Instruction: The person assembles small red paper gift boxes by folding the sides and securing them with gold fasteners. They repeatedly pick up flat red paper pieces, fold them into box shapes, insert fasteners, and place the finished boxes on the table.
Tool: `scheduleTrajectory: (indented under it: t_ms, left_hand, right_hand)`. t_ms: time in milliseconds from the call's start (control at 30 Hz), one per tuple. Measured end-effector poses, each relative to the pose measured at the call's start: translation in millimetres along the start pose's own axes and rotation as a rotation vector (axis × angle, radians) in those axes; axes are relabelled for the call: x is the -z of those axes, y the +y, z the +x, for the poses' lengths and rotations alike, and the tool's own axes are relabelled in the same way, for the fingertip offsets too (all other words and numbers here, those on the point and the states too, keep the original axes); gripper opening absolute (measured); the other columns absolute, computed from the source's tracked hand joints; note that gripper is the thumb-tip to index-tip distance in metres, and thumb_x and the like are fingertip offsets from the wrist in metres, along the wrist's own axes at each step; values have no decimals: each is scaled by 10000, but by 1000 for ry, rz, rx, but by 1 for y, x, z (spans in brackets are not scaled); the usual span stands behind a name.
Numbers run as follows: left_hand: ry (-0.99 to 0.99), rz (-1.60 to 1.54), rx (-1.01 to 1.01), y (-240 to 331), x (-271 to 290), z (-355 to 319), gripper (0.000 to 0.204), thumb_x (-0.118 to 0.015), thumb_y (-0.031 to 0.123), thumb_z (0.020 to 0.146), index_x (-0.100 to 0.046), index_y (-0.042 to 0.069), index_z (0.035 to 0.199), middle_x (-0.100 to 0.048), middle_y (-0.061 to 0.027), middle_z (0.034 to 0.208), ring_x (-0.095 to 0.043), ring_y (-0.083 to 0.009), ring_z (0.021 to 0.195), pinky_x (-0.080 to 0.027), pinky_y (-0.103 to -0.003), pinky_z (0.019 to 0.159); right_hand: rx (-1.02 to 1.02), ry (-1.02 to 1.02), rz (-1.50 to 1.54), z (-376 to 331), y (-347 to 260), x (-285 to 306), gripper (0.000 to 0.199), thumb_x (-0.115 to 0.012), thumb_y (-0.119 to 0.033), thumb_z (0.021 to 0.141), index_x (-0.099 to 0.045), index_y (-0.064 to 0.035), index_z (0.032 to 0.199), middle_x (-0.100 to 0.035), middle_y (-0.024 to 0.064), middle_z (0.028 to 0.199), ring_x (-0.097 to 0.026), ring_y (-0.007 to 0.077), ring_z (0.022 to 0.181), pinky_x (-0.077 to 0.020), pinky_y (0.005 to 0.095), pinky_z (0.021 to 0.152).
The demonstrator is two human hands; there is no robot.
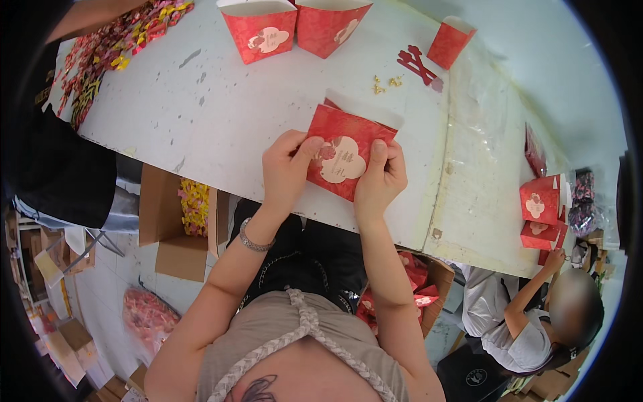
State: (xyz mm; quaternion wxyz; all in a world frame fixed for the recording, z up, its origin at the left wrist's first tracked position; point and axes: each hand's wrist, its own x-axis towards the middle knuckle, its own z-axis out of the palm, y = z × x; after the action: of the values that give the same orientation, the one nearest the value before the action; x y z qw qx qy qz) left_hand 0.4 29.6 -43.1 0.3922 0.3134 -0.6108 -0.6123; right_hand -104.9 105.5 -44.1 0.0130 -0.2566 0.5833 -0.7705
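A red paper gift box (346,130) with a pale flower-shaped label is held between my hands, over the table's near edge. My left hand (287,167) grips its left side, thumb on the front by the label. On the right side my right hand (380,179) pinches it the same way. The fingers behind the box are hidden. At its top edge the flaps stand slightly apart; what is inside cannot be seen. Beyond it lie small gold trinkets (387,84) and dark red cut-out strips (420,68).
Red boxes (258,37) stand open at the table's far side, another (451,43) at the far right. Wrapped candies (110,57) are heaped at far left beside a person. A carton (181,258) is below. Another person (522,321) sits at right by more boxes (541,201).
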Motion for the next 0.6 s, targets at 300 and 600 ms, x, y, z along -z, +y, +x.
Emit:
scheduleTrajectory:
  t_ms: [300, 600]
  left_hand:
    - [-249, -236, 59, 19, 2, 27, 196, -581, 198, 905, -575, 2, 896, -591, -1, 834, -495, -49, 715, -418, -200, 642]
    - [-129, -167, 3, 29, -6, 29, 193, -575, 139, 897, -542, 13, 1038, -606, -27, 833, -537, -59, 703, -454, -211, 641]
  right_hand:
    - [-147, -82, 47, 1, -6, 5, 218, -608, -130, 895, -529, -17, 726, -561, 2, 789, -451, 57, 714, -386, 205, 645]
    - [-86, -207, 91, 12, -1, 5, 187, -657, 16, 803, -515, -23, 918, -608, 108, 1028, -587, 139, 872, -473, 258, 758]
